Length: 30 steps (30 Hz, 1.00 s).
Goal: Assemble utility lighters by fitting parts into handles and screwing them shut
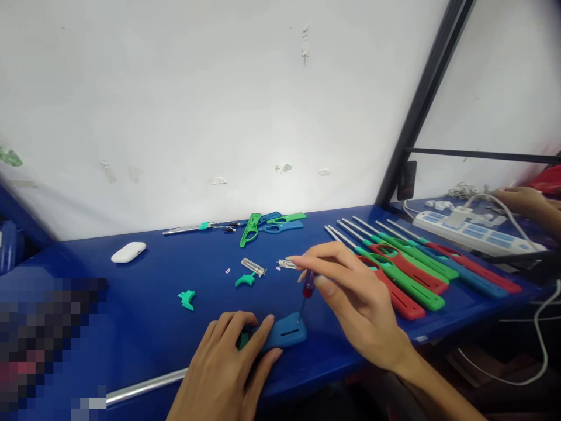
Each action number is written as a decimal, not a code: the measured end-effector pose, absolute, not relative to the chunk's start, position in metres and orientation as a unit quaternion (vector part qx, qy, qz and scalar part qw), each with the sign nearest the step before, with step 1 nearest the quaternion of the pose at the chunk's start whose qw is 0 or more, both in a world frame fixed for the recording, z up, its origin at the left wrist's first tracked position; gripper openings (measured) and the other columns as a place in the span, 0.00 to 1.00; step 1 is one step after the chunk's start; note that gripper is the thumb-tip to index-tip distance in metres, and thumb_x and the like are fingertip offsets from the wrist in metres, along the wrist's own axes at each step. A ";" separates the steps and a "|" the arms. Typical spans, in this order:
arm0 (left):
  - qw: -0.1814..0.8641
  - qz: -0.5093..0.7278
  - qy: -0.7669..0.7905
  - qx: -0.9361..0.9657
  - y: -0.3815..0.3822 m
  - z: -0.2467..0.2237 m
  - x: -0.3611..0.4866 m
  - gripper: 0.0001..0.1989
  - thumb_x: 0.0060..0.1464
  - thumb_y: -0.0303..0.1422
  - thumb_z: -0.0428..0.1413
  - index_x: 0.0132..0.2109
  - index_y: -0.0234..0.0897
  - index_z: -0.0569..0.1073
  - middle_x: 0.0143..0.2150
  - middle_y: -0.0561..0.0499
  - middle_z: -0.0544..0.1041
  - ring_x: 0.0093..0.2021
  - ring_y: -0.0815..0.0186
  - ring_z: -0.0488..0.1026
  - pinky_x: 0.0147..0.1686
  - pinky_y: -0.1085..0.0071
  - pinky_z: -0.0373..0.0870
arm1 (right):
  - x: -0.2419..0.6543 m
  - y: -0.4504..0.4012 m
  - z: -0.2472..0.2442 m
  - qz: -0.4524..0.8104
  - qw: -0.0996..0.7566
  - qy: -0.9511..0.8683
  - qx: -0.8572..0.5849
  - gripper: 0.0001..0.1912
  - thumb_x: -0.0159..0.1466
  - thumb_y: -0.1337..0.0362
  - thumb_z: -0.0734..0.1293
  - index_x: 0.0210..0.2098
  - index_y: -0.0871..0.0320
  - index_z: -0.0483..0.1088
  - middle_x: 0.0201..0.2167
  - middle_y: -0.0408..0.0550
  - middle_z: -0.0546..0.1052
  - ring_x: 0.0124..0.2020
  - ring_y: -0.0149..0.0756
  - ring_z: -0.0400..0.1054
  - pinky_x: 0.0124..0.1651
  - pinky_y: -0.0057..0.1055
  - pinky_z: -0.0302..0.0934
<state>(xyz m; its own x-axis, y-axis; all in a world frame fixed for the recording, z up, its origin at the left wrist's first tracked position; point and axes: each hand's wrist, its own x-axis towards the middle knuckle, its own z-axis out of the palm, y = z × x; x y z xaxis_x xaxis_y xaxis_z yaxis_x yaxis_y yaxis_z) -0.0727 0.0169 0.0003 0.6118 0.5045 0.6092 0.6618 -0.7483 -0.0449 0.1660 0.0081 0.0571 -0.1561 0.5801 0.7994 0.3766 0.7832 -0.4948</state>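
Observation:
A blue long-neck lighter [286, 332] lies on the blue table near its front edge, its metal tube running out to the left. My left hand [234, 356] is closed around the lighter's handle and presses it down. In my right hand [357, 298] is a small screwdriver [309, 285] with a purple and red handle, gripped by the fingertips. Its tip meets the end of the blue handle, close to a dark slot. Beyond my hands lie a clear fuel tank [253, 267], a green trigger [245, 280] and another green trigger [187, 299]. My right fingers partly cover a second clear tank [287, 264].
Several assembled lighters [412, 269] in red, green and blue lie in a row on the right. Opened handle shells [272, 225] and metal tubes [188, 228] rest by the wall. A white earbud case [128, 252] sits left; a power strip [477, 231] and another person's hand [519, 199] are right.

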 end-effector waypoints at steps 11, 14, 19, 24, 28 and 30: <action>0.132 -0.296 -0.327 -0.888 0.016 0.001 -0.072 0.18 0.77 0.38 0.46 0.60 0.41 0.77 0.45 0.45 0.79 0.43 0.57 0.79 0.38 0.60 0.82 | 0.165 0.009 0.055 0.117 0.556 -0.766 -0.299 0.21 0.77 0.73 0.63 0.64 0.51 0.75 0.49 0.47 0.79 0.47 0.33 0.75 0.48 0.32 0.72; 0.136 -0.284 -0.324 -0.892 0.017 0.002 -0.071 0.19 0.77 0.37 0.44 0.60 0.39 0.77 0.45 0.45 0.79 0.43 0.56 0.79 0.38 0.59 0.82 | 0.163 0.010 0.053 0.142 0.579 -0.752 -0.281 0.23 0.76 0.75 0.63 0.63 0.48 0.75 0.45 0.44 0.81 0.45 0.33 0.75 0.47 0.32 0.73; 0.143 -0.278 -0.325 -0.893 0.017 0.001 -0.072 0.20 0.77 0.37 0.43 0.60 0.39 0.78 0.45 0.45 0.80 0.43 0.55 0.80 0.38 0.58 0.83 | 0.165 0.010 0.056 0.078 0.585 -0.738 -0.327 0.14 0.73 0.70 0.71 0.54 0.49 0.81 0.41 0.44 0.78 0.41 0.33 0.73 0.44 0.30 0.71; 0.136 -0.272 -0.328 -0.894 0.016 0.001 -0.073 0.20 0.77 0.37 0.44 0.61 0.39 0.77 0.46 0.45 0.80 0.44 0.56 0.79 0.40 0.59 0.83 | 0.167 0.007 0.059 0.123 0.560 -0.762 -0.301 0.22 0.76 0.75 0.62 0.60 0.49 0.78 0.46 0.47 0.81 0.45 0.34 0.77 0.47 0.32 0.74; 0.123 -0.279 -0.335 -0.891 0.015 0.000 -0.073 0.18 0.76 0.36 0.47 0.61 0.39 0.77 0.46 0.44 0.79 0.44 0.56 0.79 0.40 0.58 0.83 | 0.165 0.005 0.060 0.062 0.571 -0.746 -0.337 0.17 0.71 0.72 0.72 0.56 0.49 0.81 0.40 0.46 0.75 0.38 0.33 0.74 0.40 0.30 0.75; 0.121 -0.281 -0.334 -0.892 0.015 0.000 -0.072 0.17 0.76 0.36 0.47 0.61 0.39 0.77 0.46 0.44 0.79 0.45 0.55 0.79 0.40 0.57 0.83 | 0.166 0.003 0.062 0.075 0.554 -0.754 -0.345 0.19 0.73 0.72 0.69 0.60 0.49 0.79 0.45 0.49 0.76 0.41 0.34 0.75 0.43 0.31 0.76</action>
